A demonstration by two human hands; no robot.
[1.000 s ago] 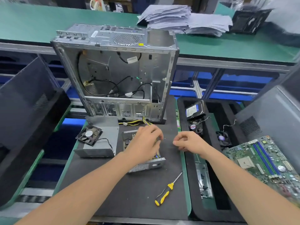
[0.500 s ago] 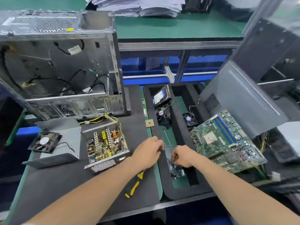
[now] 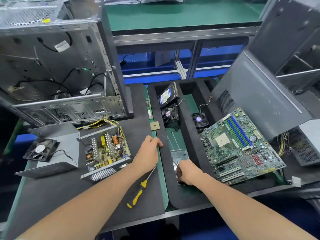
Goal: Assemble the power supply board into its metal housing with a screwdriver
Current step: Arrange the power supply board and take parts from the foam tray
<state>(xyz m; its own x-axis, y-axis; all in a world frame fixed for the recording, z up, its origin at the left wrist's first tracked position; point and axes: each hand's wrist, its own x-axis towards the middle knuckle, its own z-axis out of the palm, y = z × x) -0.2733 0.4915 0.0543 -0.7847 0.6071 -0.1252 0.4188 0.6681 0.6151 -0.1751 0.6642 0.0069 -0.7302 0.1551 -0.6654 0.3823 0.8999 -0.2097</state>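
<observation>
The left hand rests on the right edge of the black mat on the table. Its fingers are loosely bent, and I see nothing in it. The right hand is down inside the black foam tray, over a small metal plate. Its fingers are curled in tight. I cannot tell if it has hold of anything.

The power supply board sits in its open metal housing, left of the left hand, in the middle left of the picture. Yellow and black wires run out of its top end. Left of it lies the grey housing cover with a small black fan on top.

The screwdriver with a yellow and black handle lies on the mat just under the left wrist. No hand touches it.

A big open computer case stands at the upper left. A small square chip lies just above the left hand. A green motherboard leans on the tray at the right. A hard drive and two more fans sit in the tray near the top.
</observation>
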